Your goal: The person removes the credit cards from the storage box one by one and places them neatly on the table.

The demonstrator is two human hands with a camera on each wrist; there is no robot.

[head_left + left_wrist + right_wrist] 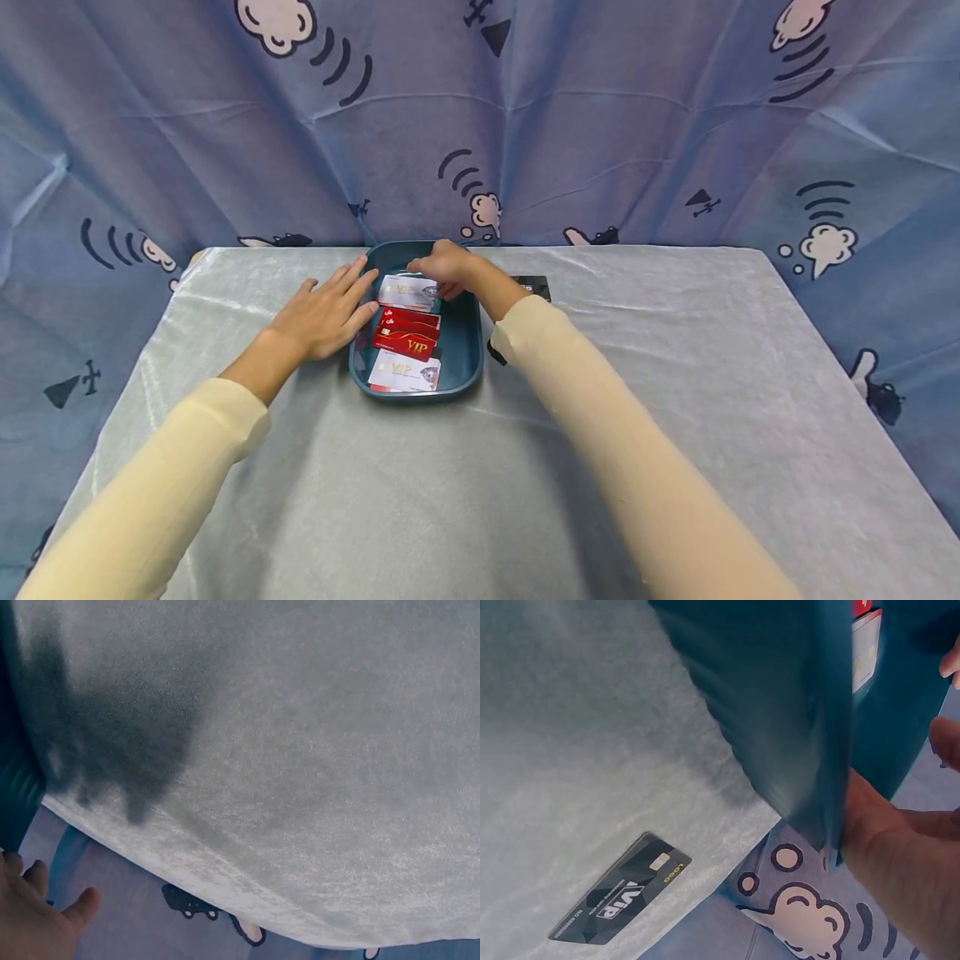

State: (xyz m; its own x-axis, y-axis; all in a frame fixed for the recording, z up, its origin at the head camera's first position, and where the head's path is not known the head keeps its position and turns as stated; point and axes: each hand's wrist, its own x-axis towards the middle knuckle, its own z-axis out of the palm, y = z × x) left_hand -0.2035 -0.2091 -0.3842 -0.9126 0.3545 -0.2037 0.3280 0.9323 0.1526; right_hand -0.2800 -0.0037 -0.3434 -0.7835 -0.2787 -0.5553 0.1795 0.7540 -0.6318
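Note:
A dark teal tray (459, 383) lies on the table with several cards in it. A silvery-white VIP card (407, 292) is at its far end, red VIP cards (405, 343) overlap in the middle, and a white VIP card (405, 372) lies nearest. My left hand (322, 317) has its fingers stretched out at the tray's left rim. Over the far right part of the tray, my right hand (447, 265) reaches in, thumb and fingers beside the silvery-white card. Whether they pinch it I cannot tell; the tray wall hides the fingertips in the right wrist view.
A black VIP card (622, 889) lies on the grey tablecloth (420, 500) right of the tray. Another black item (497, 353) shows partly beneath the right forearm. A blue patterned curtain (600, 125) hangs behind the table's far edge.

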